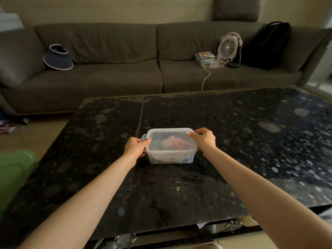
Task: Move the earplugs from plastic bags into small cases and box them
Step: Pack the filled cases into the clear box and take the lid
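A clear plastic box (170, 155) with its lid (170, 139) on stands in the middle of the dark table (233, 141). Through the cloudy plastic I make out pink, green and purple items, too blurred to name. My left hand (134, 147) grips the box's left end, its fingers curled over the lid's side clip (143, 137). My right hand (203, 138) grips the right end, fingertips on the lid's far right corner. No loose earplugs, bags or small cases show outside the box.
A grey sofa (125, 78) runs behind the table, with a dark visor hat (58, 58), a small white fan (229, 46), books (210, 60) and a black bag (269, 44) on it. A green object (14, 169) sits at the table's left edge.
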`<state>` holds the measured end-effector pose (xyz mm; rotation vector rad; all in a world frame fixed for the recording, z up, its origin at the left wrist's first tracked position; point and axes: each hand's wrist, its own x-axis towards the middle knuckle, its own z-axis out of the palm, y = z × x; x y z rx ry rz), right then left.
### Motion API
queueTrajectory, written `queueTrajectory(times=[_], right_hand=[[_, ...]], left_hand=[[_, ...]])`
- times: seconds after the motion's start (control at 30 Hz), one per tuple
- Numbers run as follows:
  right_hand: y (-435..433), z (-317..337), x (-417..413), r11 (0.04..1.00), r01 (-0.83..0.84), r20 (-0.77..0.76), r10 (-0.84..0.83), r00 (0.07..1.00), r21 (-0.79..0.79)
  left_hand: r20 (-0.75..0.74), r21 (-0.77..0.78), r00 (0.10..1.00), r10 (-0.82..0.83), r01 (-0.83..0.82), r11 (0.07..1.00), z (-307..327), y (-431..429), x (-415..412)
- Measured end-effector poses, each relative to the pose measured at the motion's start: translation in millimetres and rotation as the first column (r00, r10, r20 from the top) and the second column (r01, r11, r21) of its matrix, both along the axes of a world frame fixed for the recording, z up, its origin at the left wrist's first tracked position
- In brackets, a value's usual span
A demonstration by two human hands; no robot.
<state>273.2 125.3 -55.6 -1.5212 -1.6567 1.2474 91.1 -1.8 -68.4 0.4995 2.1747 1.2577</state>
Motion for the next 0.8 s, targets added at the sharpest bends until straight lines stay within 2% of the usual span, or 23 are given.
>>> queueTrajectory(times=[0.07,0.1,0.17,0.2,0.23,0.3,0.5,0.67,0.8], right_hand=[[-0.6,-1.2,0.6,1.000,0.016,0.072,-0.018,0.997,0.018],[-1.5,-1.0,1.5,0.997,0.011,0.166,-0.024,0.986,0.077],[-4.7,-0.9,3.3,0.968,-0.042,0.361,-0.052,0.931,0.247],[-6.8,-0.4,3.7,0.950,-0.082,0.416,-0.054,0.908,0.302],[-8.5,0.4,3.4,0.940,-0.117,0.447,-0.041,0.894,0.320],[-10.5,2.3,2.0,0.948,-0.134,0.442,-0.008,0.897,0.288],[-6.9,12.1,-3.2,0.990,-0.044,0.301,0.002,0.954,0.132],[-4.6,18.5,-1.2,1.000,-0.030,0.272,0.027,0.962,0.006],[-5.1,19.3,-0.3,0.998,-0.002,0.244,0.015,0.970,-0.057]], left_hand=[[-0.032,0.007,0.999,0.029,-0.028,1.000,2.4,-0.9,4.0],[-0.164,-0.043,0.986,0.026,-0.034,0.998,3.2,-1.2,5.7],[-0.528,-0.206,0.846,-0.070,-0.048,0.977,2.6,-1.3,9.8],[-0.630,-0.235,0.769,-0.110,-0.054,0.971,2.7,-1.0,13.0],[-0.654,-0.247,0.745,-0.129,-0.049,0.968,3.4,-0.6,16.3],[-0.599,-0.244,0.789,-0.134,-0.021,0.970,5.6,1.9,19.9],[-0.397,-0.183,0.917,-0.040,-0.036,0.982,15.0,7.4,16.5],[-0.360,-0.157,0.933,-0.018,-0.041,0.987,14.1,6.6,19.0],[-0.398,-0.145,0.917,-0.013,-0.048,0.988,13.5,4.7,20.6]])
